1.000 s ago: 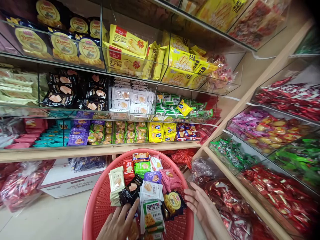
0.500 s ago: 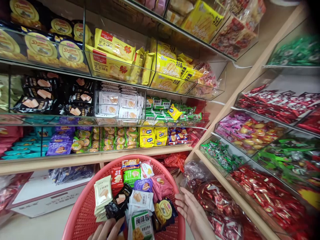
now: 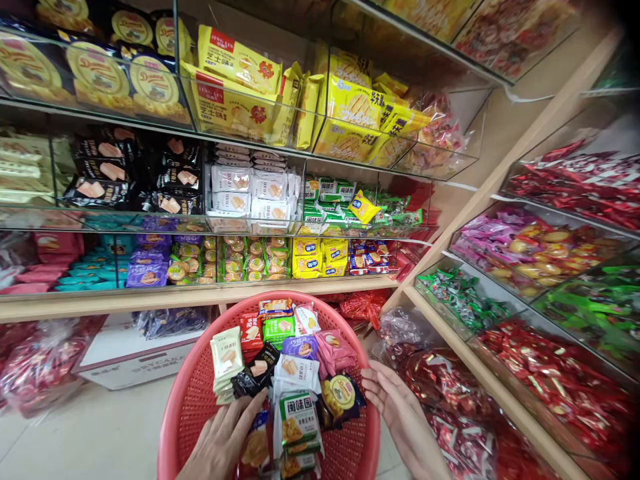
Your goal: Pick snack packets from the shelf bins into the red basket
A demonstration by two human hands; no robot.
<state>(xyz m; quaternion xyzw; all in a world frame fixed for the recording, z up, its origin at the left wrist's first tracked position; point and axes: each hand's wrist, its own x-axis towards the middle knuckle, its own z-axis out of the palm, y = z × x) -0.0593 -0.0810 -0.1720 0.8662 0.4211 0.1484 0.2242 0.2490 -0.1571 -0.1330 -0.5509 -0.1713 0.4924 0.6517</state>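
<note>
Red mesh basket [image 3: 200, 407] holding assorted snack packets [image 3: 287, 363]; left hand [image 3: 225, 440] fingers spread across them, right hand [image 3: 400, 417] open at rim.

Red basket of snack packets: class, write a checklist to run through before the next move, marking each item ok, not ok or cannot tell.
1. Red basket upright, with the packets inside: ok.
2. Left hand in contact with the packets: ok, its fingers touch the black packet.
3. Right hand free: ok, it is open and holds nothing, beside the basket's right rim.
4. Right hand supporting the rim: cannot tell, contact is unclear.
5. Green packet lying securely on the pile: cannot tell.
6. Basket resting on a surface: cannot tell, its underside is hidden.
</note>
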